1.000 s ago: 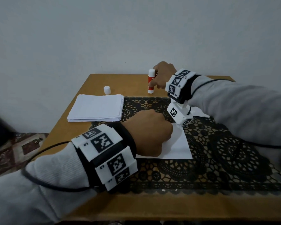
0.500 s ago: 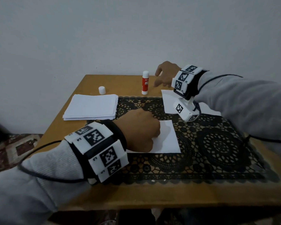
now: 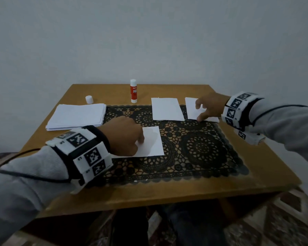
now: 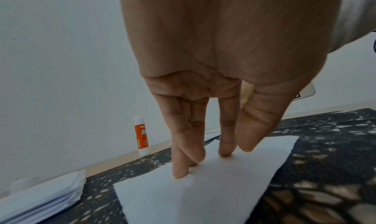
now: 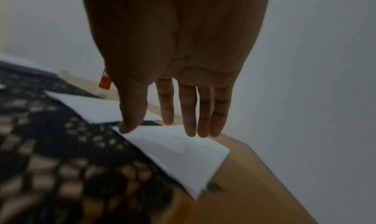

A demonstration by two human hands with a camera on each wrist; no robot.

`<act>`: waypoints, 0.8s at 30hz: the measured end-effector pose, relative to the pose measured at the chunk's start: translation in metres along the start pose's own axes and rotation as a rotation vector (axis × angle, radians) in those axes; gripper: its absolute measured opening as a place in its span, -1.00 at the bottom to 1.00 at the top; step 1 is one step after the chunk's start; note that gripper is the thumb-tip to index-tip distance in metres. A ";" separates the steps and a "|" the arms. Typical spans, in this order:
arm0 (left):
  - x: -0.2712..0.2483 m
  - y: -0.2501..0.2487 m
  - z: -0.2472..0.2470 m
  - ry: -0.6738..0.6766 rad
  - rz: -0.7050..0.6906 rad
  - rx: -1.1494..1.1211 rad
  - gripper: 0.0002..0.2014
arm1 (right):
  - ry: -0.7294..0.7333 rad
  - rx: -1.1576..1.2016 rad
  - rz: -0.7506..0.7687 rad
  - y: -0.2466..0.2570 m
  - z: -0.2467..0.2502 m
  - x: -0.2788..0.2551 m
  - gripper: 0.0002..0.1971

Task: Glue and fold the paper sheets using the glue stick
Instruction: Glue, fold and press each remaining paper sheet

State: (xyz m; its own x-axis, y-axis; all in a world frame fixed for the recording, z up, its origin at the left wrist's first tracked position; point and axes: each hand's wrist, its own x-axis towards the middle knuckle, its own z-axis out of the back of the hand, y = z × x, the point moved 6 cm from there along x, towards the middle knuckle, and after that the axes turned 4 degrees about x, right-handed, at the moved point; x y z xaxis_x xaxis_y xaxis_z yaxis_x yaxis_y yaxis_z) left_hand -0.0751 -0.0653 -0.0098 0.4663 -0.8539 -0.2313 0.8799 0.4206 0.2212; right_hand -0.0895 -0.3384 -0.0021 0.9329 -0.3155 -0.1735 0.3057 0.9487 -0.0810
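Head view is showing the left hand (image 3: pixel 124 135) pressing straight fingertips on a sheet (image 3: pixel 149 142) near the glue stick (image 3: pixel 133 91) while the right hand (image 3: pixel 209 107), fingers spread, is reaching another sheet (image 3: pixel 194 109), risking sliding it.

Near the worktop's (image 3: pixel 176 190) back edge only the glue stick (image 3: pixel 133 91) and its cap (image 3: pixel 89 99) stand upright; the lace mat's (image 3: pixel 201 150) right half lies open.

Wooden table (image 3: pixel 267 167) against a plain grey-white wall (image 3: pixel 149 36), black lace doily mat (image 3: pixel 199 150) across its top, patterned rug (image 3: pixel 283 222) beneath
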 end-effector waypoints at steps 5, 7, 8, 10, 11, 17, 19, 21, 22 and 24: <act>0.002 0.001 0.001 0.007 0.012 -0.012 -0.59 | -0.004 0.030 0.057 -0.002 -0.011 0.005 -0.40; 0.003 0.001 0.001 0.004 0.011 -0.013 -0.59 | -0.006 0.000 0.088 0.002 -0.014 0.008 -0.44; 0.003 0.001 0.000 0.002 0.011 -0.015 -0.59 | -0.010 -0.021 0.102 0.004 -0.015 0.008 -0.46; 0.004 0.002 -0.001 -0.006 0.011 -0.019 -0.59 | -0.021 -0.066 0.128 0.007 -0.017 0.009 -0.49; 0.004 0.003 -0.002 -0.009 0.011 -0.021 -0.59 | -0.027 -0.083 0.137 0.008 -0.017 0.010 -0.50; 0.004 0.003 -0.001 -0.020 0.008 -0.021 -0.60 | -0.061 -0.092 0.168 0.006 -0.019 0.009 -0.53; 0.003 0.002 -0.001 -0.028 0.009 -0.021 -0.60 | -0.061 -0.075 0.158 0.005 -0.020 0.009 -0.54; 0.003 0.002 -0.003 -0.027 0.013 -0.024 -0.59 | -0.071 -0.069 0.145 0.004 -0.021 0.008 -0.55; 0.003 0.003 -0.003 -0.025 0.014 -0.025 -0.58 | -0.077 -0.071 0.139 0.005 -0.021 0.008 -0.55; 0.002 0.003 -0.004 -0.026 0.015 -0.026 -0.57 | -0.077 -0.070 0.123 0.005 -0.022 0.008 -0.55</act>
State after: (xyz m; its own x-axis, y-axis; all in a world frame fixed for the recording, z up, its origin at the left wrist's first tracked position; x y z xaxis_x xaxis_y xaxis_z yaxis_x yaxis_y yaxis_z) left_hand -0.0713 -0.0645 -0.0133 0.4771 -0.8550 -0.2033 0.8751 0.4409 0.1994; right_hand -0.0844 -0.3370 -0.0251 0.9752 -0.1916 -0.1110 0.1766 0.9753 -0.1324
